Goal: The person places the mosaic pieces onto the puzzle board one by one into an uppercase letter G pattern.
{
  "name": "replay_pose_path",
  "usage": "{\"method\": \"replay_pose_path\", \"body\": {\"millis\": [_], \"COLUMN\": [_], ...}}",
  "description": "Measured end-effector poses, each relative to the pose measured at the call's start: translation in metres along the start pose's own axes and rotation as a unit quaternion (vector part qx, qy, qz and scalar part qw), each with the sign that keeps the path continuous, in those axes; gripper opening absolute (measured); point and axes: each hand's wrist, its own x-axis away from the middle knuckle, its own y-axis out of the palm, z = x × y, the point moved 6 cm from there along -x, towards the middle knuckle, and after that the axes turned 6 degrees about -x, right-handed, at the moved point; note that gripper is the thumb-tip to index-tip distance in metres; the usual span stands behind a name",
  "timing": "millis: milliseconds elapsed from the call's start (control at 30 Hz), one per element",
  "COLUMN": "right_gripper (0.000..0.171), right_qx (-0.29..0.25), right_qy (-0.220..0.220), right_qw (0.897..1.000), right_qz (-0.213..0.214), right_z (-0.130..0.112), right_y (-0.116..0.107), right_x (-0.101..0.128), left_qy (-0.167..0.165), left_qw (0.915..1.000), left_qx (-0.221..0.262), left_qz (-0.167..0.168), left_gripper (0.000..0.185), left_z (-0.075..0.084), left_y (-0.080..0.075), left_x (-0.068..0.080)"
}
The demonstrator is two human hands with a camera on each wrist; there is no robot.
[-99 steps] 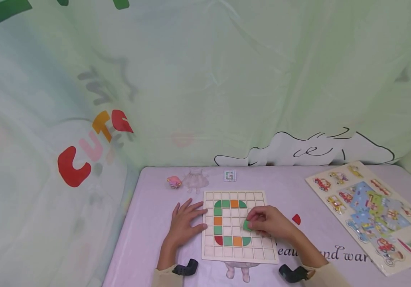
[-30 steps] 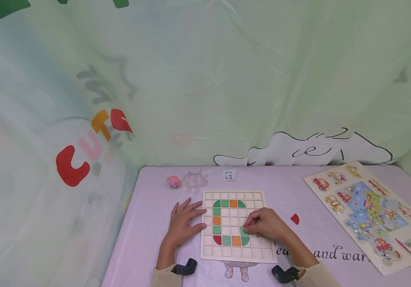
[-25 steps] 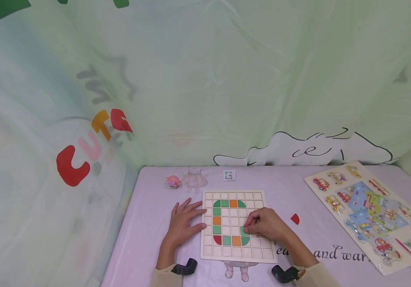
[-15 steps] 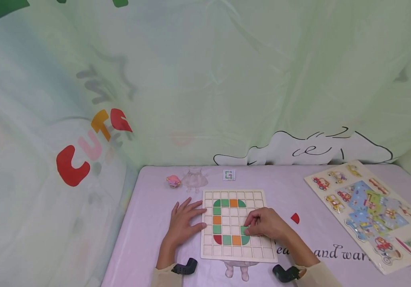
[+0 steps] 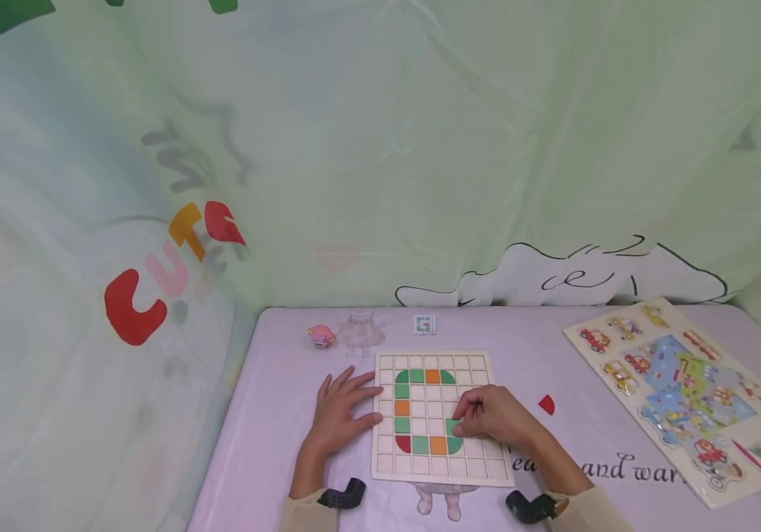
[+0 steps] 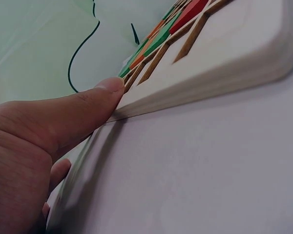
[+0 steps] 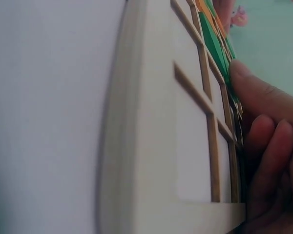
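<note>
Here, one wooden grid board [image 5: 442, 473] lies low in the middle of the head view on the lilac table [image 5: 274, 414]; in its cells I count seven green tiles, three orange tiles and one red tile, set in a C-like outline; a second red piece [image 5: 546, 404] lies alone on the table right of the board, well apart from it; the left hand [image 5: 339, 411] lies flat at the board's left edge, fingers spread and straight, thumb tip against the rim; the right hand [image 5: 495, 415] rests on the board's right half, fingers curled, their tips on the green tile [image 5: 451, 427] in the right column, pinching or pressing it; a vehicle puzzle [image 5: 683, 391] lies at the right; a pink toy [image 5: 321, 337] and a small card [image 5: 424, 324] sit above the board.
</note>
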Motion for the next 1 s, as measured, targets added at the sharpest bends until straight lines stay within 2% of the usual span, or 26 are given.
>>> {"method": "replay_pose_path", "body": {"millis": [233,433,600,833,1000], "right_gripper": [0.022,0.019,0.017,0.018,0.023], "right_qx": [-0.011,-0.014,0.017,0.075,0.123], "right_qy": [-0.003,-0.005,-0.023,0.001,0.019], "right_qw": [1.000,0.999,0.997,0.991,0.984], "right_qz": [0.008,0.036,0.069,0.110,0.127], "right_z": [0.003,0.004,0.009,0.029,0.040], "right_y": [-0.008,-0.029,-0.058,-0.098,-0.116], "right_x": [0.005,0.013,0.020,0.033,0.042], "left_qy": [0.002,0.012,0.005,-0.006,-0.006], "left_qw": [1.0000,0.9998,0.9999,0.9999,0.9999], "left_qx": [0.001,-0.005,-0.008,-0.007,-0.010], "left_qz": [-0.005,0.012,0.004,-0.005,-0.005], "left_gripper": [0.049,0.048,0.048,0.049,0.049], "left_z": [0.001,0.003,0.001,-0.002,-0.003], "left_y": [0.001,-0.001,0.001,0.002,0.003], "left_x": [-0.001,-0.001,-0.001,0.000,0.000]}}
